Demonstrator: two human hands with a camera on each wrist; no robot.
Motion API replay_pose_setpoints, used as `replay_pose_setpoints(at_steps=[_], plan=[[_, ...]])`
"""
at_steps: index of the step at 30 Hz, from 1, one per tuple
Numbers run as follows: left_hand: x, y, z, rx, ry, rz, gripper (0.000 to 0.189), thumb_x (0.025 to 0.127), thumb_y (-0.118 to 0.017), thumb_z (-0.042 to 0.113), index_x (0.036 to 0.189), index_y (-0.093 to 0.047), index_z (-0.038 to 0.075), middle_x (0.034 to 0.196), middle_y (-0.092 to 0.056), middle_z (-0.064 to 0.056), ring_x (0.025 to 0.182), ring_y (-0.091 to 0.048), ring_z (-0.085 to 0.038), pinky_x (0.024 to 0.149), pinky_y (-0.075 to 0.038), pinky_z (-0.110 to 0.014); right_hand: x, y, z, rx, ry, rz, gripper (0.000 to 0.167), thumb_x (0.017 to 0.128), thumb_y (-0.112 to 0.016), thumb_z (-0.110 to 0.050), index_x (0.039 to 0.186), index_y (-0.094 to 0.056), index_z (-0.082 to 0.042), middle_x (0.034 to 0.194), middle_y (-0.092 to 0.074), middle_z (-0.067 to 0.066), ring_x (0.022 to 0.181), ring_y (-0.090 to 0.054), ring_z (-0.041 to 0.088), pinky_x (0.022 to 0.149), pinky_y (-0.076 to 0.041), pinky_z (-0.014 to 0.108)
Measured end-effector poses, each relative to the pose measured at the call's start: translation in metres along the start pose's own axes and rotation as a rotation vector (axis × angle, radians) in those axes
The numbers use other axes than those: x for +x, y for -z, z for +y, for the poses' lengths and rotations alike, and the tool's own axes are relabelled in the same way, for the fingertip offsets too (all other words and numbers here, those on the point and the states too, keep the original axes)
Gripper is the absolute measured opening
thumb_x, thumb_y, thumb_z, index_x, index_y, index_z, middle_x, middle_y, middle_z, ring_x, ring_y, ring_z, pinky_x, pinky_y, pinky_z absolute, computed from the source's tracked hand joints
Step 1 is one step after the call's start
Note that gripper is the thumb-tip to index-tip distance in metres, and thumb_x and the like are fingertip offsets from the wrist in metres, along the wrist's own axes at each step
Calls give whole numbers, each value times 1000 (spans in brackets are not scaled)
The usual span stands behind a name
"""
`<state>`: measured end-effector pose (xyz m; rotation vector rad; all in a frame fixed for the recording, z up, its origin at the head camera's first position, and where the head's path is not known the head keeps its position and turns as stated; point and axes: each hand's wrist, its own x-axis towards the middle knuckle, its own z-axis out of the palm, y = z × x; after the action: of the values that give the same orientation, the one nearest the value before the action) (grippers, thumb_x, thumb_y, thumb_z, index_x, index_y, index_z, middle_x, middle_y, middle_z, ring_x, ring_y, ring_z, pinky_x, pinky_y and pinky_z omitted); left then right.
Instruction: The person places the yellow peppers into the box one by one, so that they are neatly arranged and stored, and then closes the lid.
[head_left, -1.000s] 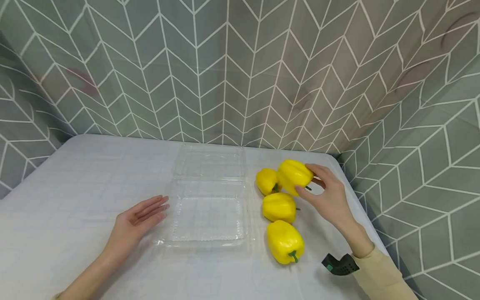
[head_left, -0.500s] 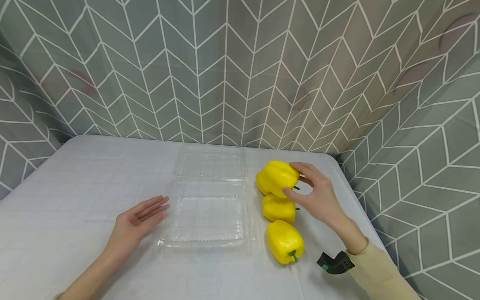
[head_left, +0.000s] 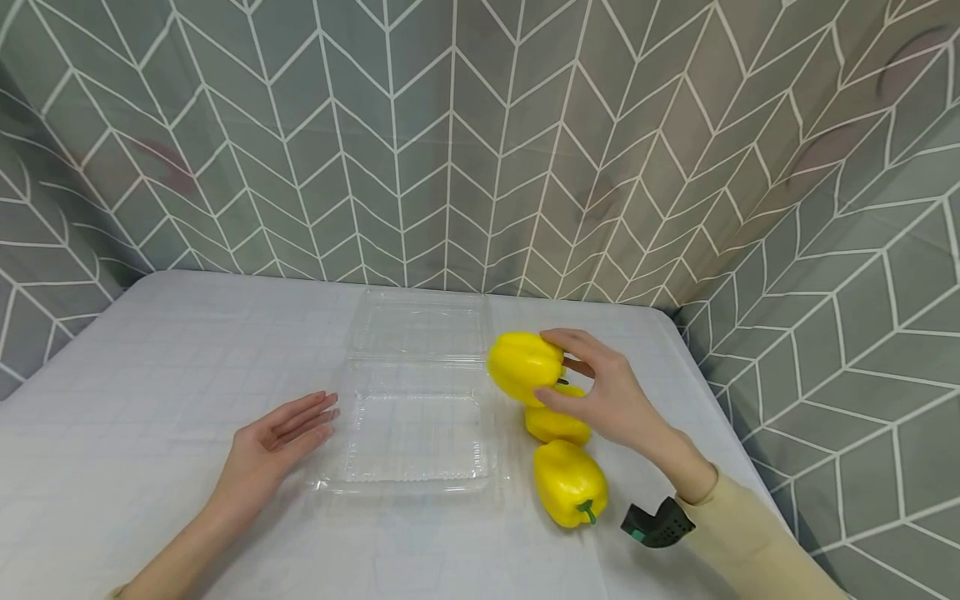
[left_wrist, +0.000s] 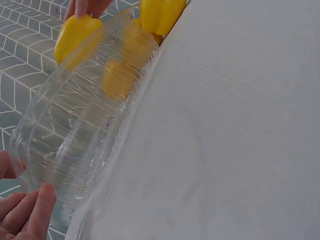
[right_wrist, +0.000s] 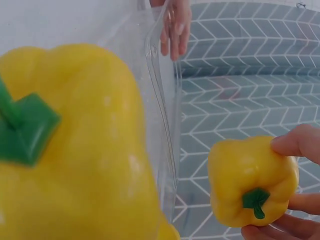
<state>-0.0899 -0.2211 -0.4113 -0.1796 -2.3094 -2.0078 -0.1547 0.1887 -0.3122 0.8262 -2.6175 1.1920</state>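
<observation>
A yellow bell pepper (head_left: 523, 365) with a green stem is pinched between the thumb and fingers of my right hand (head_left: 609, 393). In the right wrist view this held pepper (right_wrist: 250, 182) hangs raised, its stem toward the camera. Below it sit a middle pepper (head_left: 557, 425), partly covered, and a near pepper (head_left: 570, 483). The far pepper is almost wholly hidden behind the held one. A clear plastic clamshell container (head_left: 416, 437) lies open on the left of the peppers. My left hand (head_left: 273, 446) is by its left edge, fingers extended, holding nothing.
The container's lid (head_left: 422, 327) lies folded back toward the rear. A white cloth (head_left: 187, 367) covers the table. A patterned grey curtain (head_left: 427, 150) stands behind it and at both sides. A black device (head_left: 658, 523) hangs by the right sleeve.
My right hand has carried the held pepper leftward, from over the right of the far pepper to near the container's right edge. The left hand and the container have stayed put.
</observation>
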Motion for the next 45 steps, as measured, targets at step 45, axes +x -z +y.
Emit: replay_pose_setpoints(at_steps=[45], plan=[[0, 0, -1, 88, -15, 6, 53, 97, -68, 14, 144, -49, 0, 138, -63, -3, 118, -64, -3, 91, -52, -13, 38, -41, -22, 9, 0, -264, 62, 81, -82, -15, 137, -57, -5, 138, -56, 5, 122, -59, 21, 103, -52, 34]])
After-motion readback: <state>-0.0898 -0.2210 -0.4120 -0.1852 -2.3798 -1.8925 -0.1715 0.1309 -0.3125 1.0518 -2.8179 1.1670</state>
